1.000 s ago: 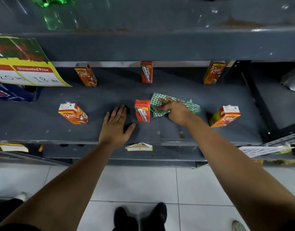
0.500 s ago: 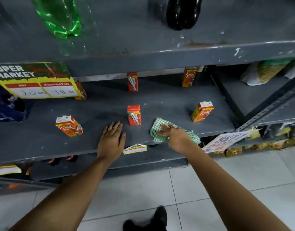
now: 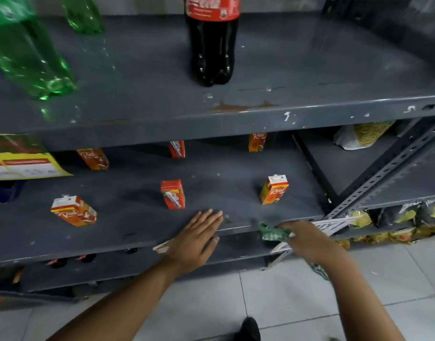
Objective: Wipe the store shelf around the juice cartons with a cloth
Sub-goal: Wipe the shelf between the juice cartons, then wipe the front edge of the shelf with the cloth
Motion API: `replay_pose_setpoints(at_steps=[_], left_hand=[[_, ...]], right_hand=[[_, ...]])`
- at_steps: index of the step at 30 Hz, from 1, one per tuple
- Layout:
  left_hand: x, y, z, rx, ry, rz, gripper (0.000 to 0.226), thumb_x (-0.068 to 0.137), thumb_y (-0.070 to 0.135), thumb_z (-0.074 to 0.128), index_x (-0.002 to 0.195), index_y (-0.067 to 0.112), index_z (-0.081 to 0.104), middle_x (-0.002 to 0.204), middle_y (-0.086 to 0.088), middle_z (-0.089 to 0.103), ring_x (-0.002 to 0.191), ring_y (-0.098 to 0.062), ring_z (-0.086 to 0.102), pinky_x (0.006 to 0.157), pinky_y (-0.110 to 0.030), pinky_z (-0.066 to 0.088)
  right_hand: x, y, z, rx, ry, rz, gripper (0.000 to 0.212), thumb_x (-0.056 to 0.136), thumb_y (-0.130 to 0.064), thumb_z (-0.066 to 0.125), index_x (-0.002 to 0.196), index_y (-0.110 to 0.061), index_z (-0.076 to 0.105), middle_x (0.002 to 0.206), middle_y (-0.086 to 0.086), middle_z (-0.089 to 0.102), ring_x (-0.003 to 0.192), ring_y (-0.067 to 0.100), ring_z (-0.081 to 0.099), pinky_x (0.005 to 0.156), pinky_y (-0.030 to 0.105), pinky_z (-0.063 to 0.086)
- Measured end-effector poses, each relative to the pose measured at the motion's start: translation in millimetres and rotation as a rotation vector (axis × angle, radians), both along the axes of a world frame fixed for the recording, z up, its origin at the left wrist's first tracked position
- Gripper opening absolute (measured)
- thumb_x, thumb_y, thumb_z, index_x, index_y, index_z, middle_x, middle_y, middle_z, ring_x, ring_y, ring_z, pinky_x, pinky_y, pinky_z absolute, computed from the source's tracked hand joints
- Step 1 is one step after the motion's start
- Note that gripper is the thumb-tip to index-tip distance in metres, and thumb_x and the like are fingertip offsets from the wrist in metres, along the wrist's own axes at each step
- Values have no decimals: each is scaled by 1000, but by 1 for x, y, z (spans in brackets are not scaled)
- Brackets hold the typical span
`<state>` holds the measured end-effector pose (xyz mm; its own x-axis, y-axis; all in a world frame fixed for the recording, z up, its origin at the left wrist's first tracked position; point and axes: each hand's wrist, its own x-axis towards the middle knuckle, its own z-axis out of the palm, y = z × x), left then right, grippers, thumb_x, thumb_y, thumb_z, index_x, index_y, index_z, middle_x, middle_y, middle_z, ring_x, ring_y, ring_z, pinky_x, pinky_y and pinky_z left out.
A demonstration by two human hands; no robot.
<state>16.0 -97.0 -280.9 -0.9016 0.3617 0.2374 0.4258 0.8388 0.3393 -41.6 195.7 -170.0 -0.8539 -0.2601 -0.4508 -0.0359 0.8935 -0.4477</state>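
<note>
Right hand [image 3: 309, 238] closed on bunched green cloth [image 3: 273, 232] at shelf [image 3: 128, 217] front edge, right of centre. Left hand [image 3: 195, 238] open, flat on edge. Juice cartons [image 3: 173, 194] stand behind and left of cloth; right hand nearer.

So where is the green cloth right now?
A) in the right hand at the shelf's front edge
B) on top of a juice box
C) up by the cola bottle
A: the right hand grips the bunched green cloth at the shelf front edge.
</note>
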Motion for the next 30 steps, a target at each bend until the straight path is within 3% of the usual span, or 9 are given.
replay_pose_setpoints(at_steps=[4, 7, 9, 11, 14, 18, 22, 27, 30], left_hand=[[-33, 27, 15, -32, -111, 214, 65, 102, 46, 25, 158, 16, 15, 165, 5, 6, 154, -19, 1, 124, -42, 5], [-44, 20, 21, -133, -162, 433, 74, 100, 56, 13, 158, 13, 1, 167, -2, -1, 153, -23, -7, 124, -45, -1], [-39, 14, 20, -186, -148, 486, 79, 99, 61, 11, 158, 9, 1, 167, -7, 1, 153, -26, -3, 124, -48, 3], [-72, 84, -13, -160, -267, 558, 82, 98, 63, 12, 157, 7, 6, 167, -9, 6, 153, -28, 2, 124, -49, 7], [-67, 91, -17, -207, -252, 545, 86, 96, 67, 10, 157, 5, 10, 166, -12, 12, 153, -29, 6, 123, -49, 9], [-77, 88, -9, -204, -218, 511, 88, 95, 69, 11, 157, 7, 6, 167, -10, 9, 153, -28, 3, 124, -47, 7], [-77, 85, -8, -203, -186, 511, 84, 97, 64, 23, 157, 6, 14, 165, -11, 18, 153, -27, 9, 124, -45, 6], [-77, 86, -13, -175, -153, 529, 80, 97, 60, 29, 156, 7, 21, 164, -8, 23, 152, -26, 13, 124, -46, 9], [-76, 87, -12, -157, -130, 519, 78, 97, 59, 30, 155, 7, 25, 163, -8, 26, 152, -27, 16, 123, -47, 11]], right_hand=[[-16, 11, 22, 19, 125, -222, 14, 89, -14, 49, 89, -10, 63, 72, 6, 62, 69, 25, 59, 63, 32, 42], [-33, -5, 34, -120, 243, -347, 7, 88, -12, 50, 88, -8, 56, 69, 10, 57, 66, 32, 55, 62, 31, 40], [-52, -18, 32, -214, 285, -409, 11, 90, -13, 49, 96, -8, 57, 74, 11, 60, 73, 35, 59, 64, 31, 42], [-138, 26, 1, -163, 203, -299, 23, 90, -13, 49, 109, -13, 62, 89, 16, 65, 88, 37, 62, 70, 31, 42], [-171, 8, -9, -258, 227, -182, 35, 90, -10, 53, 121, -22, 63, 106, 15, 68, 99, 31, 62, 76, 27, 42], [-204, -31, -17, -301, 123, 63, 42, 87, -5, 56, 119, -31, 65, 118, 7, 69, 101, 20, 64, 78, 22, 44], [-218, -35, -40, -238, -19, 261, 73, 70, 19, 48, 106, -40, 70, 144, -3, 49, 129, 19, 47, 99, 25, 43], [-212, -11, -49, -225, 51, 166, 66, 73, 21, 49, 107, -31, 71, 144, -2, 49, 133, 23, 43, 115, 38, 32], [-194, -3, -49, -112, 97, 67, 52, 85, 6, 53, 116, -34, 66, 139, 6, 55, 123, 29, 53, 109, 31, 38]])
